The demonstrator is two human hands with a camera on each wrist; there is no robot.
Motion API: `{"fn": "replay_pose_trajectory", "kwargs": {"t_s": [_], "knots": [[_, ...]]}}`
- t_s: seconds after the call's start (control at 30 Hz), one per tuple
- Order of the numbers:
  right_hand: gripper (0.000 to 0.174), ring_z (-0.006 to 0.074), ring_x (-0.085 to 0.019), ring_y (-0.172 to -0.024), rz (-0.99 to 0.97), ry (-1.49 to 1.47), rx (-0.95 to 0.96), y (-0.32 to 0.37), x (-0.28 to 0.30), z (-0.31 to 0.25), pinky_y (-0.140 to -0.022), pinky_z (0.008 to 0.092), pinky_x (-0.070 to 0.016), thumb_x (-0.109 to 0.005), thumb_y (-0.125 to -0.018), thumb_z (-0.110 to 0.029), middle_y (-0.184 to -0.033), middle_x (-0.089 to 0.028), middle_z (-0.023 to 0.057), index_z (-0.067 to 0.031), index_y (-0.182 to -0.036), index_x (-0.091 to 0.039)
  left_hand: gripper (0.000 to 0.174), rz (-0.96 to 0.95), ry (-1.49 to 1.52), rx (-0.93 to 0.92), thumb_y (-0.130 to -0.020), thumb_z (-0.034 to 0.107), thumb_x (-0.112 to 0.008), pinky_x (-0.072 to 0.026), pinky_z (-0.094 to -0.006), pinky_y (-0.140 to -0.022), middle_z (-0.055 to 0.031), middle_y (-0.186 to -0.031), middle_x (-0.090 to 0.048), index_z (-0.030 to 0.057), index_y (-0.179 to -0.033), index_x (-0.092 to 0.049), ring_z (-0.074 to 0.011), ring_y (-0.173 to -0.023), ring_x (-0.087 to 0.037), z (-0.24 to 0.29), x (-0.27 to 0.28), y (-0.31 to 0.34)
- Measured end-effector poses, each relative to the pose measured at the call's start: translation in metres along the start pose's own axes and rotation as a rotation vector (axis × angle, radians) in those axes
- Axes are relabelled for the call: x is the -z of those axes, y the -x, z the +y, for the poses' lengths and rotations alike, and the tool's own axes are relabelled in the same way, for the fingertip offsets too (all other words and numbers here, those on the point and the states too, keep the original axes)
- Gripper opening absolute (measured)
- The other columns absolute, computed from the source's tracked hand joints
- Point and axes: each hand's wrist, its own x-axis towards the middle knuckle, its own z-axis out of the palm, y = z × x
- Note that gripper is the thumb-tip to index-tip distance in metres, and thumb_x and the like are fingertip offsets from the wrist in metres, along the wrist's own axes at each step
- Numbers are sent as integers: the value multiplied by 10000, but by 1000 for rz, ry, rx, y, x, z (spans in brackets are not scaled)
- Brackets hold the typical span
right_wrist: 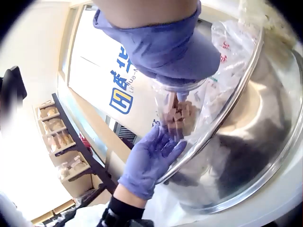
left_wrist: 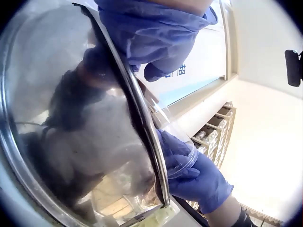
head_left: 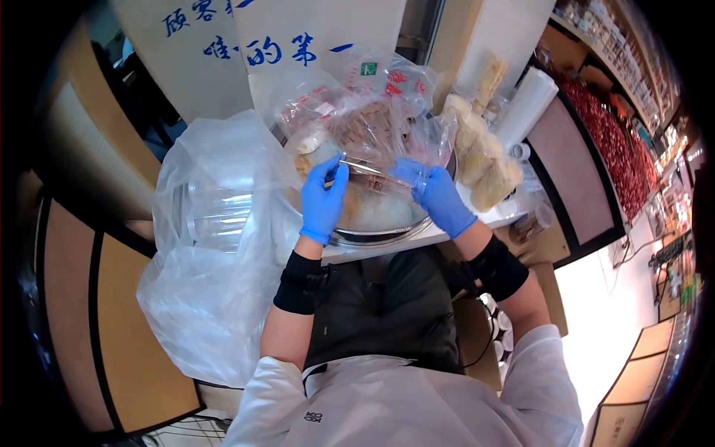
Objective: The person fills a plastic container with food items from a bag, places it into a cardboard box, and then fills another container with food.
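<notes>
Both hands wear blue gloves and hold a clear plastic jar nearly level over a large steel bowl. My right hand grips the jar around its ringed mouth end. At the other end, my left hand holds the jar's base with thumb and fingers. Brown cubes show inside the jar in the right wrist view. A clear bag with red print lies over the bowl, with more brown pieces in it. The bowl's shiny side fills much of the left wrist view.
Stacked clear jars lie in a big translucent bag on the left. Bags of pale yellow food and a plastic roll stand to the right. A white board with blue writing rises behind the bowl.
</notes>
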Motion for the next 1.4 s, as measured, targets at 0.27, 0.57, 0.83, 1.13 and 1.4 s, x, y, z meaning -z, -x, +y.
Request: {"fn": "replay_pose_trajectory", "kwargs": {"t_s": [0.27, 0.57, 0.83, 1.13, 1.4], "knots": [[567, 74, -387, -601, -616, 305, -49, 23, 22, -34, -552, 217, -391, -502, -986, -217, -707, -399, -37, -145, -1499, -269, 317, -125, 6, 55, -969, 226, -556, -554, -261, -733, -61, -1065, -628, 4, -1190, -606, -107, -886, -602, 3, -1, 4], [574, 54, -410, -574, -585, 413, 20, 36, 18, -26, -545, 211, -423, -477, -970, -157, -720, -477, -20, -188, -1504, -268, 346, -164, 29, 108, -970, 233, -540, -517, -257, -666, -75, -978, -648, 14, -1231, -599, -95, -795, -592, 4, -5, 2], [563, 148, -590, -762, -783, 474, 32, 46, 19, -35, -726, 280, -507, -426, -1000, -203, -1021, -582, 103, -140, -1515, -208, 348, -164, -106, -148, -994, 176, -487, -482, -273, -859, -75, -1151, -605, 3, -1291, -545, -131, -1004, -578, 18, -3, 9], [512, 383, -280, -1382, -615, 749, 755, 54, -11, -11, -1126, 396, -263, -346, -979, -119, -1523, -216, 211, -33, -1477, -263, 344, -6, -40, -259, -1009, 147, -439, -405, -294, -987, -103, -1225, -587, 2, -1310, -523, -164, -1125, -543, 31, -2, 16], [616, 409, -323, -1349, -554, 679, 646, 52, -22, 7, -1083, 400, -329, -431, -896, -35, -1499, -186, 246, -94, -1488, -273, 330, 22, -119, -256, -1013, 163, -424, -415, -294, -956, -108, -1194, -591, 1, -1275, -542, -168, -1082, -553, 27, -7, 11]]}}
